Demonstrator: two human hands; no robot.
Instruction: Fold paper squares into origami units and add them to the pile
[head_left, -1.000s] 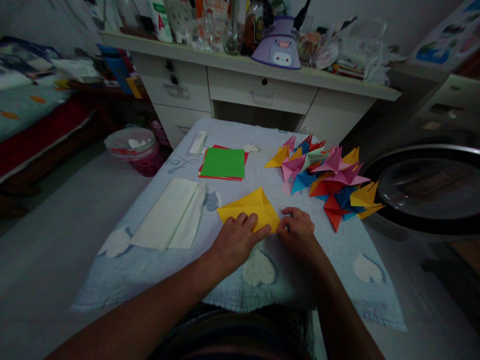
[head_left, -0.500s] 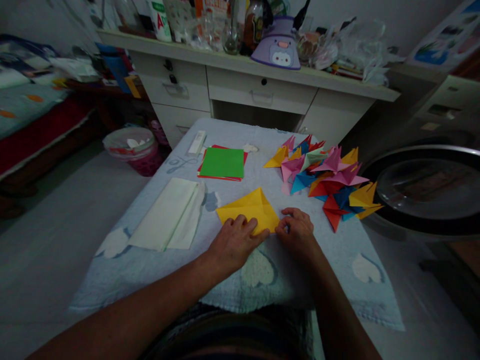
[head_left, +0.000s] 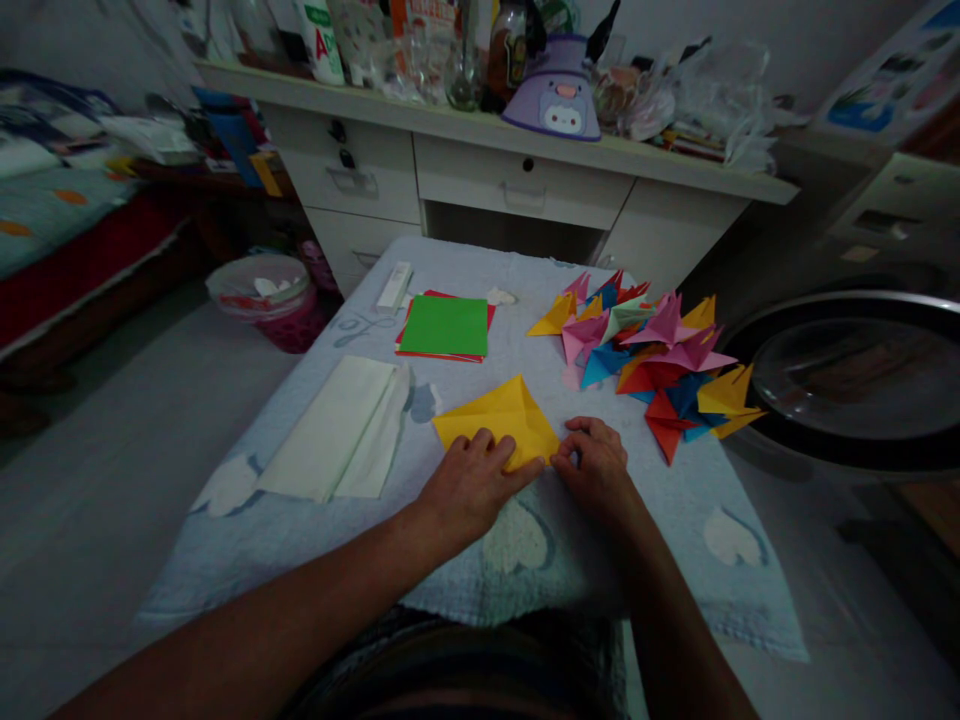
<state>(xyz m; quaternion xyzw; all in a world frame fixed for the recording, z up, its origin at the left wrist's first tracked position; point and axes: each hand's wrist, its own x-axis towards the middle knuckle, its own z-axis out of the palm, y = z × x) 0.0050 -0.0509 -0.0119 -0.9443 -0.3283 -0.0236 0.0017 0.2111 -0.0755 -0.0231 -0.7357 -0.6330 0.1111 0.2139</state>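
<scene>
A sheet of yellow origami paper (head_left: 517, 412), creased and folded to a point at the top, lies on the cloth-covered table. My left hand (head_left: 480, 475) is on its lower part, fingers bent and pressing it down, thumb reaching along the lower edge. At the paper's right corner, my right hand (head_left: 592, 460) pinches the edge between thumb and forefinger. The lower edge is partly hidden under the left hand. Behind it rests a stack of coloured paper squares (head_left: 446, 325), green on top. Several folded paper cranes (head_left: 660, 350) in many colours are heaped to the right.
A folded whitish sheet (head_left: 330, 425) lies left of the yellow paper, with a small white box (head_left: 394, 287) farther back. Beyond the table (head_left: 660, 570) stands a white drawer cabinet (head_left: 525, 185). A pink waste bin (head_left: 289, 315) is at left, a front-loading washing machine (head_left: 847, 300) at right.
My left thumb has slid slightly to the right along the paper's lower edge. The paper and my right hand look almost unmoved.
</scene>
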